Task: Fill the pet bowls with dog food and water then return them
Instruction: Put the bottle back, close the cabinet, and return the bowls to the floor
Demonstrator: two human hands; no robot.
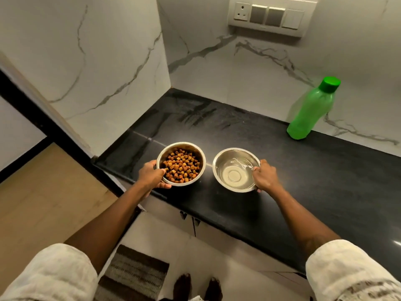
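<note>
Two steel pet bowls stand side by side on the black countertop [249,131]. The left bowl [196,148] is full of brown dog food [181,165]. My left hand [152,177] grips its near-left rim. The right bowl [219,159] holds clear water [235,174]. My right hand [265,178] grips its right rim, thumb over the edge. Both bowls rest close to the counter's front edge.
A green plastic bottle [310,109] with its cap on stands at the back right against the marble wall. A switch panel [269,16] hangs above. Below the counter are cabinet doors [195,224], a striped mat [134,270] and my bare feet [197,287].
</note>
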